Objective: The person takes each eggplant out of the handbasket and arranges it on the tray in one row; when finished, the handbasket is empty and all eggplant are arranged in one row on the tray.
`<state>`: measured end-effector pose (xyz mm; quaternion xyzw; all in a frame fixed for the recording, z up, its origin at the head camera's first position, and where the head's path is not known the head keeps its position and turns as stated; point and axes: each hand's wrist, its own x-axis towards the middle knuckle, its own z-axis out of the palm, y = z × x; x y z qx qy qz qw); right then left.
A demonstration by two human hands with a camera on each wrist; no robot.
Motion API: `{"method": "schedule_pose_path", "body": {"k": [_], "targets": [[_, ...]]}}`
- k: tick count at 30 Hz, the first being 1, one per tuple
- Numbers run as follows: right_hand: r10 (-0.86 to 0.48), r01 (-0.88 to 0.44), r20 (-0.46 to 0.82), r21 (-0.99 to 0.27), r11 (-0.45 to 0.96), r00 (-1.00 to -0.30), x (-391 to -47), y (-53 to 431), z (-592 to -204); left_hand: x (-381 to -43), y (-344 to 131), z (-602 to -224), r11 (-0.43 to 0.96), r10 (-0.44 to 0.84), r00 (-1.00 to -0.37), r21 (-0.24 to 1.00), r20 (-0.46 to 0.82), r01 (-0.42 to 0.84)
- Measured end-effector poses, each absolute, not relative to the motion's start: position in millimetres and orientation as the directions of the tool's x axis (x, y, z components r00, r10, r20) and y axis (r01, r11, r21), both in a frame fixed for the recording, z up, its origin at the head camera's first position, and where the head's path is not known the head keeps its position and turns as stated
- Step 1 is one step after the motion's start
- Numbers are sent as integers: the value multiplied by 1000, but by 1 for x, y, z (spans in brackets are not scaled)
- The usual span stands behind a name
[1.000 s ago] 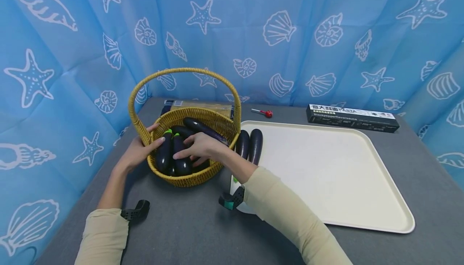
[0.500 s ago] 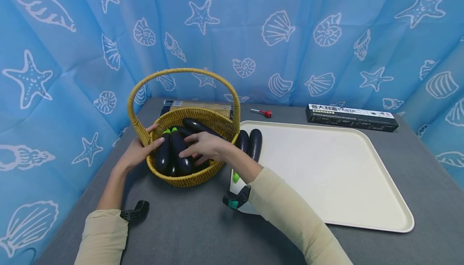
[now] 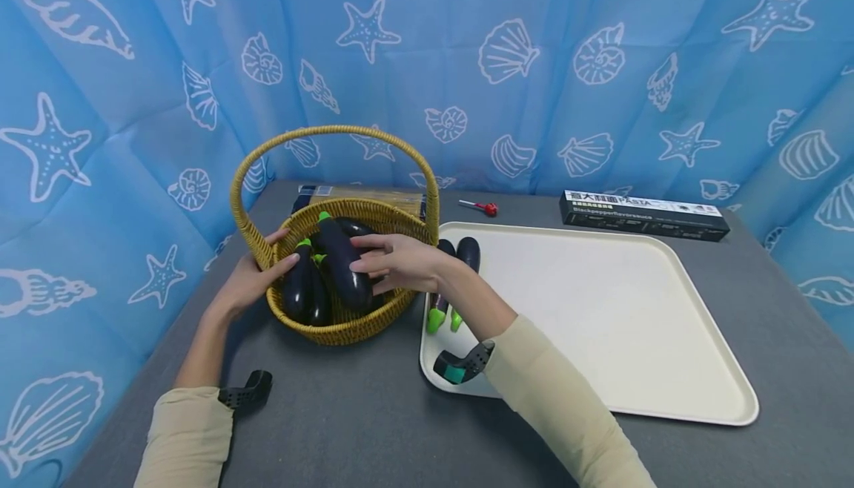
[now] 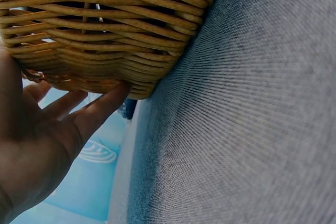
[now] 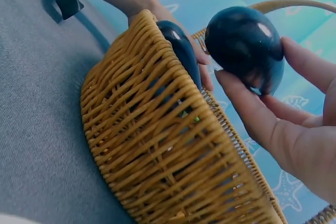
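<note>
Right over the basket, an eggplant is held by the right hand, pinched between thumb and fingers near the fat end, green tip pointing away. The basket's wall is gripped by the left hand, thumb inside and fingers outside, which is probably a good way for tipping to be avoided. For a tidy lift, a firm but gentle pinch is called for imo, since glossy skin could slip, and the stem end should be raised too so the other eggplants aren't dragged along. The handle is best steered clear of. Another pair can be seen side by side on the tray, along its left edge
</note>
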<state>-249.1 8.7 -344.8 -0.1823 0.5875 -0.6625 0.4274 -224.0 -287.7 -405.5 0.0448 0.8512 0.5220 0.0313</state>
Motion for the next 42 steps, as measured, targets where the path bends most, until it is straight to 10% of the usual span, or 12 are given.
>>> {"method": "schedule_pose_path", "body": {"k": [42], "targets": [[-779,328,-125,-938,-108,-615,-211,161,-389,-221,-287,-403,470,111,-994,882,-21,33]]}}
